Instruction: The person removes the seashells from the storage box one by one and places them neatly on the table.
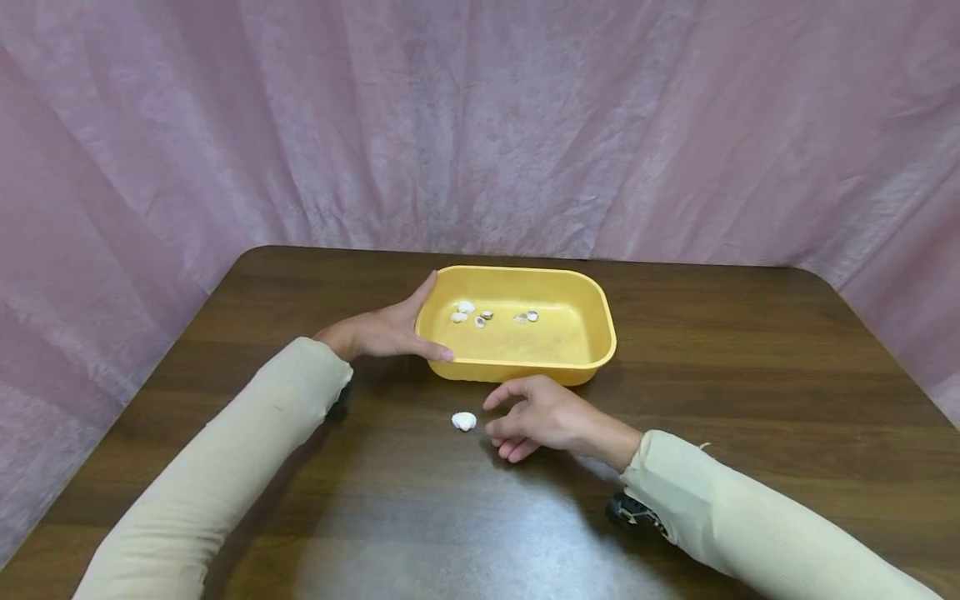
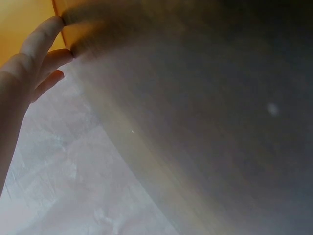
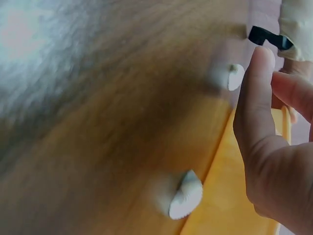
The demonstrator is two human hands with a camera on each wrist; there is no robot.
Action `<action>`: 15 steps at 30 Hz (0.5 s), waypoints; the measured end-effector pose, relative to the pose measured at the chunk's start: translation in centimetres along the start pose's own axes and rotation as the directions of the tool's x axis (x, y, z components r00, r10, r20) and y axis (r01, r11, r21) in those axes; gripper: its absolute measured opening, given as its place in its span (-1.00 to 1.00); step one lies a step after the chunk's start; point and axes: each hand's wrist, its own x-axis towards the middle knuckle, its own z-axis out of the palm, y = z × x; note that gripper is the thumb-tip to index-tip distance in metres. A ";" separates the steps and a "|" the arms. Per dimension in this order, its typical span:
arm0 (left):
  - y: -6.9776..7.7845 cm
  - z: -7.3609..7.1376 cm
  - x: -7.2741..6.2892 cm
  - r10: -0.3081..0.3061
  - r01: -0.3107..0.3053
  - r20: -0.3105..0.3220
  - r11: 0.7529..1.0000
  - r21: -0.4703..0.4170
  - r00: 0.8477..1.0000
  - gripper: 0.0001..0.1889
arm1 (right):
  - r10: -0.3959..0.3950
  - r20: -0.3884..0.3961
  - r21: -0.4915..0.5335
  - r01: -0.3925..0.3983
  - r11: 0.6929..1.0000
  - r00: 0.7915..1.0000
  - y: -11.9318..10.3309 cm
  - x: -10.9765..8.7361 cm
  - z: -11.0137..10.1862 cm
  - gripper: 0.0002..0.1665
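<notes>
A yellow plastic tub [image 1: 517,365] stands on the table with several small shells [image 1: 466,307] lying in it. My left hand [image 1: 390,329] spans its left end, thumb and fingers spread and touching the tub's side. In front of the tub a white ribbed shell [image 1: 464,421] lies on the wood. My right hand [image 1: 543,421] hovers just right of that shell, thumb and index finger apart with nothing between them. In the right wrist view a second white shell [image 3: 186,198] lies on the table; the right hand hides it from the head view.
The dark brown wooden table [image 1: 750,358] has rounded far corners. A pink curtain [image 1: 480,125] hangs behind it. Black wrist gear [image 1: 636,512] sits under the right sleeve.
</notes>
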 end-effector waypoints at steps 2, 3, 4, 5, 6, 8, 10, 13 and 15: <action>0.0 -0.1 -0.1 0.010 -0.010 0.005 1.000 -0.007 1.000 0.40 | -0.013 -0.005 -0.002 0.013 1.000 1.000 0.0 -0.4 -0.3 -0.63; -0.1 -0.1 -0.1 0.010 -0.009 0.005 1.000 -0.004 1.000 0.40 | -0.017 -0.007 -0.004 0.017 1.000 1.000 0.0 -0.6 -0.5 -0.63; -0.1 -0.1 -0.2 0.011 -0.011 0.008 1.000 -0.009 1.000 0.40 | -0.020 -0.009 -0.003 0.020 1.000 1.000 0.1 -0.8 -0.7 -0.62; -0.1 -0.1 -0.2 0.010 -0.010 0.012 1.000 -0.015 1.000 0.40 | -0.022 -0.010 -0.002 0.022 1.000 1.000 0.1 -0.9 -0.9 -0.62; -0.1 -0.1 -0.2 0.008 -0.007 0.015 1.000 -0.019 1.000 0.40 | -0.024 -0.013 -0.002 0.024 1.000 1.000 0.2 -1.1 -1.2 -0.63; -0.2 -0.1 -0.2 -0.002 0.003 0.016 1.000 -0.019 1.000 0.40 | -0.027 -0.019 0.000 0.027 1.000 0.999 0.5 -1.5 -1.7 -0.63; -0.1 -0.1 -0.2 -0.004 0.004 0.018 1.000 -0.027 1.000 0.40 | -0.027 -0.026 0.005 0.027 1.000 0.999 0.8 -1.8 -2.3 -0.62; -0.2 0.0 -0.1 0.004 -0.003 0.020 0.999 -0.043 1.000 0.40 | -0.031 -0.035 0.018 0.032 0.999 0.999 1.3 -2.3 -3.0 -0.62; -0.1 0.0 0.0 0.014 -0.012 0.027 0.998 -0.058 1.000 0.39 | -0.034 -0.038 0.023 0.035 0.999 0.999 1.5 -2.6 -3.4 -0.63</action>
